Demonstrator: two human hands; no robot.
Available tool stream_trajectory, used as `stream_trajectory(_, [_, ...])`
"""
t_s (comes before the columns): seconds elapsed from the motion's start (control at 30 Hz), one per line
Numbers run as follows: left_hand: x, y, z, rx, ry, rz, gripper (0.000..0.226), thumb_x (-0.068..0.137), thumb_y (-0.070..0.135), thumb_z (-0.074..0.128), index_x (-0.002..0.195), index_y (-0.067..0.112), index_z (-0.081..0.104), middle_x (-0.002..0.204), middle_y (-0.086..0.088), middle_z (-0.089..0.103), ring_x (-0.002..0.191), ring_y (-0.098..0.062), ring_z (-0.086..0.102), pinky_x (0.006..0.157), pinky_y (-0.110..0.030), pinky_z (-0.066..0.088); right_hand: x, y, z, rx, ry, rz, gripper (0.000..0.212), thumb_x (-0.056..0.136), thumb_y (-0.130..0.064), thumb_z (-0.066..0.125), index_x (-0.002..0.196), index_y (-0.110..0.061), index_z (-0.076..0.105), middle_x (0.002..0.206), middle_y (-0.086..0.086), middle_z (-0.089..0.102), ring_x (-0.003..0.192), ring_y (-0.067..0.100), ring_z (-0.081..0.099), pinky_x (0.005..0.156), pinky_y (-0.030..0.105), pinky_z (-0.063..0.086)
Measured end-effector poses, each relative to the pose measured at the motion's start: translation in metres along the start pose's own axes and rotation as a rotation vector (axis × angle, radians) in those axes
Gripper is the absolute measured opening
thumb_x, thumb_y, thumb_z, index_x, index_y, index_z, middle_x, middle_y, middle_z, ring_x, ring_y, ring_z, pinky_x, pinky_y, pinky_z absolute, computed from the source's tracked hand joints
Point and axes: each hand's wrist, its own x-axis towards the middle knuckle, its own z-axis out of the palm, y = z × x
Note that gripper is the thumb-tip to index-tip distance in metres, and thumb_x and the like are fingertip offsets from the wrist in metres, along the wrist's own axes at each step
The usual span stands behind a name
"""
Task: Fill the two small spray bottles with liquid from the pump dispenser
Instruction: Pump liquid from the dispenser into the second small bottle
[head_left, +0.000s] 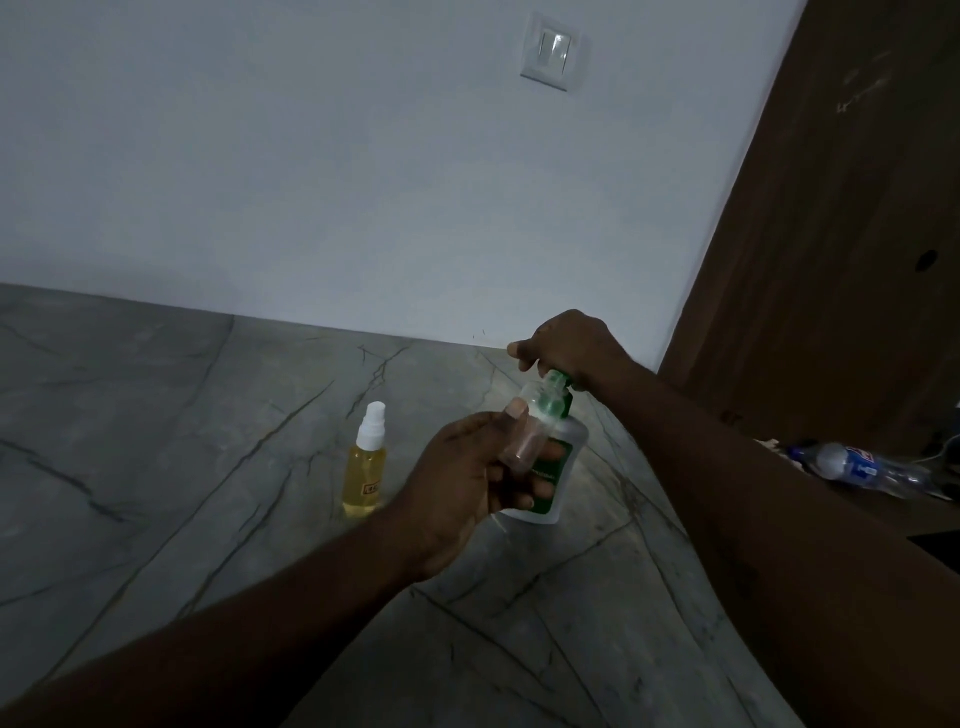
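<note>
The small clear bottle (525, 422) is held in the air, tilted, with its open neck up against the green pump head (558, 376) of the pump dispenser (573, 442); it has no cap on it, and whether any liquid is inside cannot be told in this dim light. The left hand (467, 475) grips it round the lower body, thumb laid along the near side and fingers (540, 488) curled behind, clamped on the plastic. The pump dispenser stands upright on the counter directly behind this bottle; its body is white with a green label, partly hidden by the left hand. The right hand (567, 344) sits on top of the pump head, its fingers bent down over it and closed round it, one fingertip jutting out to the left; how far down the pump sits cannot be told.

The second spray bottle (364, 467) stands upright on the counter to the left of the dispenser, apart from both hands; it holds yellow liquid up to the shoulder and carries a white spray top.

The counter (156, 441) is grey stone with dark veins; it meets a pale wall (311, 182) that bears a white switch plate (551, 52). A brown wooden panel (831, 260) rises at the right; beyond the right forearm a plastic water bottle (857, 467) lies on its side on a dark surface.
</note>
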Motion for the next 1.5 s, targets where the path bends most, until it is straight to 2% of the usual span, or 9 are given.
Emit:
stream_trajectory(0.17, [-0.001, -0.004, -0.001, -0.044, 0.029, -0.048, 0.057, 0.088, 0.056, 0.051, 0.125, 0.015, 0.064, 0.105, -0.014, 0.074, 0.063, -0.021, 0.064, 0.056, -0.030, 0.048, -0.001, -0.009, -0.009, -0.145, -0.051, -0.056, 0.036, 0.088, -0.049, 0.068, 0.064, -0.022, 0.071, 0.056, -0.008, 0.063, 0.038, 0.000, 0.054, 0.055, 0.022, 0.040])
stream_trajectory(0.3, [-0.001, -0.002, 0.001, -0.039, 0.049, -0.057, 0.051, 0.088, 0.060, 0.048, 0.120, 0.025, 0.066, 0.094, -0.009, 0.073, 0.060, -0.017, 0.061, 0.059, -0.030, 0.049, -0.002, -0.015, -0.023, -0.145, -0.014, -0.110, 0.046, 0.088, -0.055, 0.068, 0.084, -0.011, 0.080, 0.083, 0.006, 0.076, 0.080, 0.021, 0.072, 0.081, 0.036, 0.059])
stream_trajectory(0.57, [-0.004, 0.003, 0.004, -0.149, 0.011, -0.093, 0.060, 0.088, 0.060, 0.057, 0.122, 0.010, 0.063, 0.092, -0.011, 0.067, 0.060, -0.019, 0.057, 0.053, -0.028, 0.047, 0.002, -0.009, -0.008, 0.041, -0.018, 0.002, 0.042, 0.086, -0.053, 0.071, 0.077, -0.013, 0.080, 0.078, 0.010, 0.075, 0.064, 0.022, 0.064, 0.061, 0.030, 0.050])
stream_trajectory(0.7, [-0.004, 0.002, 0.006, -0.132, -0.047, -0.096, 0.056, 0.065, 0.031, 0.073, 0.115, 0.007, 0.061, 0.100, -0.015, 0.063, 0.058, -0.018, 0.056, 0.049, -0.026, 0.044, 0.005, -0.005, -0.003, 0.055, -0.010, 0.024, 0.038, 0.085, -0.049, 0.074, 0.081, -0.012, 0.081, 0.075, 0.006, 0.073, 0.063, 0.019, 0.062, 0.063, 0.030, 0.048])
stream_trajectory(0.77, [-0.004, 0.002, 0.005, -0.113, -0.019, -0.093, 0.049, 0.078, 0.021, 0.069, 0.122, 0.004, 0.056, 0.101, -0.016, 0.065, 0.058, -0.018, 0.055, 0.049, -0.026, 0.044, 0.007, -0.005, -0.001, 0.014, -0.006, 0.026, 0.037, 0.085, -0.049, 0.073, 0.082, -0.013, 0.081, 0.075, 0.003, 0.073, 0.063, 0.016, 0.062, 0.064, 0.029, 0.048])
stream_trajectory(0.83, [-0.004, 0.003, 0.003, -0.094, -0.026, -0.096, 0.039, 0.092, 0.027, 0.064, 0.122, 0.004, 0.056, 0.099, -0.014, 0.068, 0.058, -0.018, 0.056, 0.050, -0.026, 0.044, 0.009, -0.003, 0.000, -0.033, -0.007, 0.030, 0.038, 0.086, -0.051, 0.071, 0.083, -0.015, 0.081, 0.073, -0.001, 0.073, 0.063, 0.013, 0.063, 0.060, 0.025, 0.045])
stream_trajectory(1.03, [-0.004, -0.002, -0.005, 0.059, -0.008, -0.138, 0.068, 0.091, 0.062, 0.047, 0.121, 0.004, 0.066, 0.085, -0.005, 0.071, 0.056, -0.018, 0.056, 0.049, -0.024, 0.041, 0.009, 0.002, 0.009, 0.059, 0.021, 0.064, 0.032, 0.083, -0.044, 0.076, 0.080, -0.013, 0.081, 0.072, 0.001, 0.073, 0.063, 0.017, 0.065, 0.066, 0.032, 0.052])
stream_trajectory(1.23, [-0.003, -0.002, -0.005, 0.076, 0.057, -0.119, 0.066, 0.097, 0.062, 0.043, 0.121, 0.006, 0.067, 0.078, -0.005, 0.069, 0.055, -0.016, 0.055, 0.050, -0.024, 0.043, 0.009, 0.002, 0.007, 0.059, 0.004, 0.068, 0.029, 0.083, -0.042, 0.077, 0.076, -0.014, 0.079, 0.064, -0.003, 0.068, 0.057, 0.014, 0.060, 0.059, 0.029, 0.046])
stream_trajectory(1.5, [-0.005, 0.002, -0.006, 0.031, 0.032, -0.125, 0.064, 0.099, 0.056, 0.045, 0.121, 0.001, 0.067, 0.075, -0.006, 0.068, 0.055, -0.013, 0.055, 0.048, -0.022, 0.045, 0.013, 0.009, 0.014, 0.146, -0.013, 0.146, 0.034, 0.081, -0.038, 0.075, 0.098, -0.009, 0.077, 0.089, 0.005, 0.071, 0.079, 0.020, 0.062, 0.065, 0.028, 0.050])
